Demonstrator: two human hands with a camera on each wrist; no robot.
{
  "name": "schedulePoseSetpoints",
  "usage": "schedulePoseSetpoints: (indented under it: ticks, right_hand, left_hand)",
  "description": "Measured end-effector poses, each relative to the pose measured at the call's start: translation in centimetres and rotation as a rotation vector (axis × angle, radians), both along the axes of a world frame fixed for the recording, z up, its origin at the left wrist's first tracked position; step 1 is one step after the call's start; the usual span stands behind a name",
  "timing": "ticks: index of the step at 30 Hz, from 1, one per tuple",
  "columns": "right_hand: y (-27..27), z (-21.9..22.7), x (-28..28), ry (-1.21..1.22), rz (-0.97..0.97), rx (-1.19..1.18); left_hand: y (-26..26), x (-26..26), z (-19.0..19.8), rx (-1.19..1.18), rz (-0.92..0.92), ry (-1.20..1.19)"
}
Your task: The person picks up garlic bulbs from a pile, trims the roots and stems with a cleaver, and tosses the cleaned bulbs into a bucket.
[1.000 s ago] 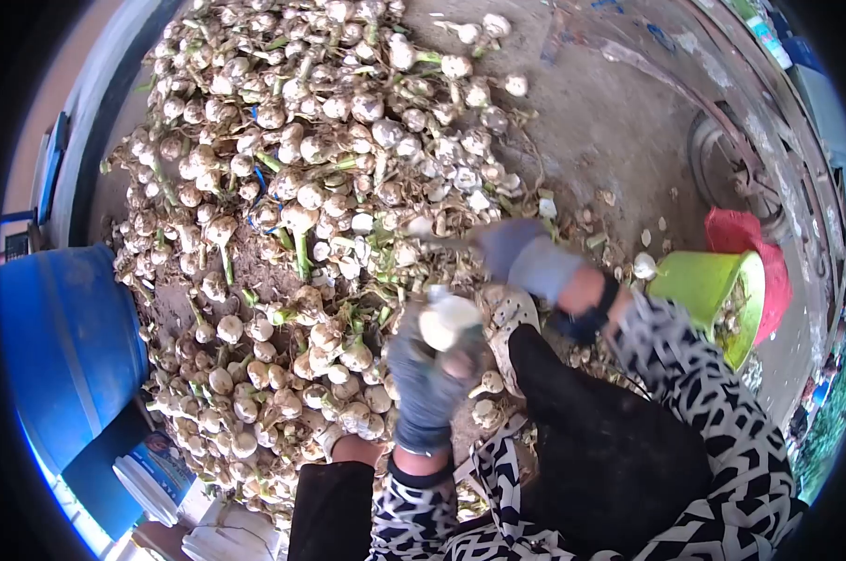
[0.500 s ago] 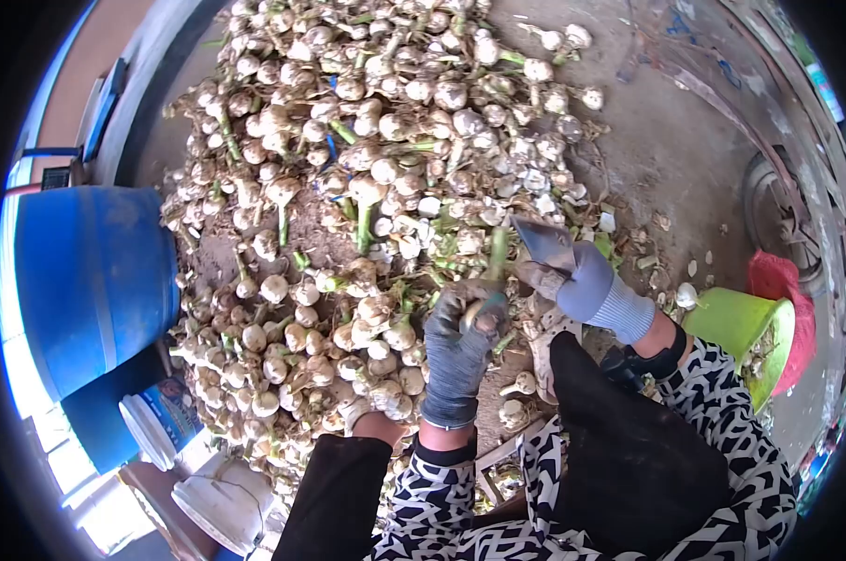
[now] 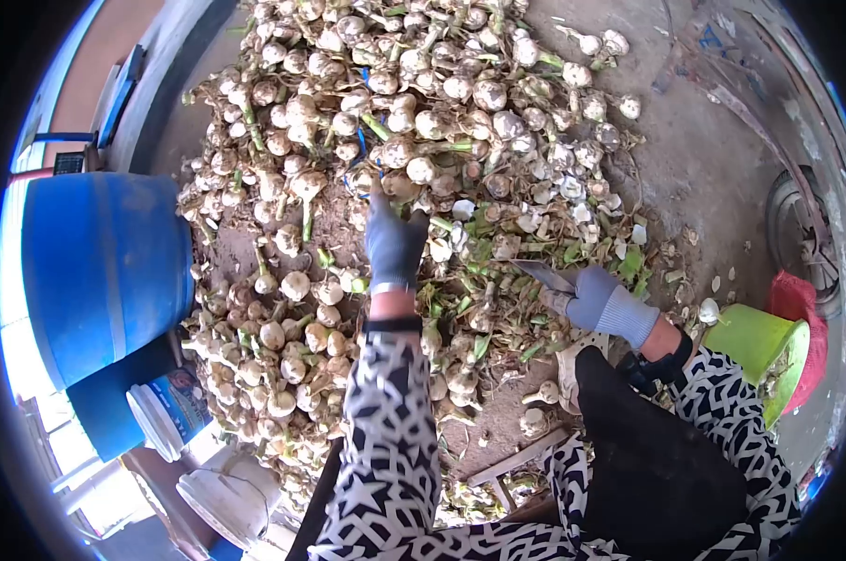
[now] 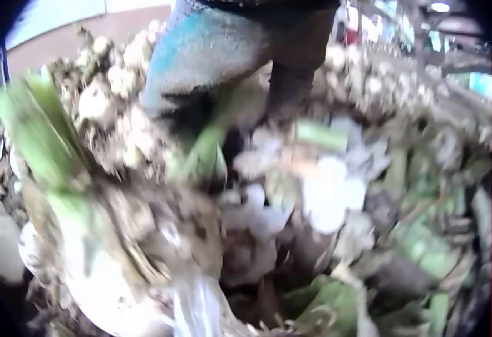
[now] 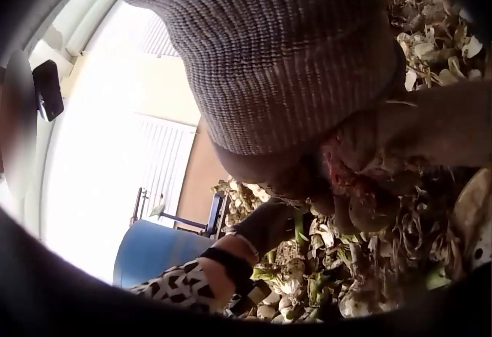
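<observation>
My gloved left hand [image 3: 395, 243] reaches into the pile of white onions [image 3: 292, 280], index finger extended and thumb apart, right at a bulb [image 3: 399, 185]. In the left wrist view its teal-stained fingers [image 4: 211, 48] point down around a blurred green stalk [image 4: 204, 152]. A large onion [image 4: 100, 275] with a thick green stem lies close in front of that camera. My right hand [image 3: 596, 299], in a pale knitted glove, grips a broad-bladed knife [image 3: 546, 277]. The blade points left over leafy trimmings [image 3: 484, 304]. The right wrist view mostly shows the glove cuff [image 5: 269, 60].
A big blue drum [image 3: 105, 271] stands at the left, with white buckets [image 3: 226, 500] below it. To the right are a tilted lime-green bucket [image 3: 745, 341], a red sack [image 3: 802, 318] and a wheel [image 3: 802, 234]. Cut white peelings [image 3: 572, 192] lie among the bulbs.
My left hand held an onion near the knife; now it has moved up and left into the pile without that onion. The right hand keeps the knife, and the head view has shifted.
</observation>
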State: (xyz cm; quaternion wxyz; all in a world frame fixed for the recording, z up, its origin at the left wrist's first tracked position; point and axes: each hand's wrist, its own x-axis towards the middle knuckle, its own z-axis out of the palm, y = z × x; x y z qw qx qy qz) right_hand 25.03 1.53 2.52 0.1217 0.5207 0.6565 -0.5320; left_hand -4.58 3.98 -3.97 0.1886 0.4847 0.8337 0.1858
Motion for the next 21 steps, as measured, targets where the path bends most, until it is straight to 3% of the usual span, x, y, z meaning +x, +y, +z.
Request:
schedulePoseSetpoints:
  ticks: [2,3,6,7,8,9,10,12,13,14,17,18,20,21]
  right_hand:
    - [-0.3,-1.0,0.6,0.013,0.01,0.02]
    - [-0.5,-1.6,0.9,0.019,0.037,0.063]
    - [0.0,-0.7,0.9,0.002,0.042,0.06]
    - [0.4,-0.8,0.8,0.004,0.048,0.108]
    - [0.5,-0.9,0.8,0.006,0.052,0.153]
    - [0.5,-1.2,0.8,0.189,-0.034,0.264]
    - [0.9,-0.5,0.3,0.183,-0.041,0.256]
    - [1.9,1.7,-1.3,0.209,0.151,0.576]
    - [1.9,2.3,-1.9,0.199,0.144,0.577]
    - [2.0,2.8,-2.4,0.215,0.203,0.7]
    - [1.7,4.0,-2.6,0.193,0.274,0.87]
    - [1.4,4.2,-2.4,0.169,0.295,0.914]
    - [0.8,4.3,-1.9,0.178,0.286,0.911]
    - [0.5,4.7,-1.7,0.148,0.299,0.891]
  left_hand:
    - [3.1,0.6,-2.0,-0.192,0.132,0.131]
    - [3.6,0.4,-2.4,-0.137,0.142,0.116]
    - [3.2,-1.7,-3.4,-0.068,0.089,-0.138]
    - [2.2,-2.1,-3.1,-0.143,0.075,-0.304]
    - [0.5,-1.8,-3.0,0.093,-0.045,-0.607]
    - [-1.3,-0.9,-2.0,0.145,-0.047,-0.858]
    - [-2.8,0.5,-0.4,0.194,-0.046,-1.113]
    - [-5.4,3.0,2.6,0.216,-0.132,-1.173]
    - [-6.4,4.1,4.3,0.131,-0.146,-1.113]
    - [-7.2,5.7,5.2,0.178,-0.146,-1.266]
    - [-8.0,7.8,8.7,0.119,-0.337,-0.865]
    - [-8.2,8.5,9.4,0.114,-0.347,-0.869]
    - [-8.5,9.7,10.9,0.024,0.025,-1.194]
    - [-8.4,10.0,10.2,0.141,-0.087,-1.072]
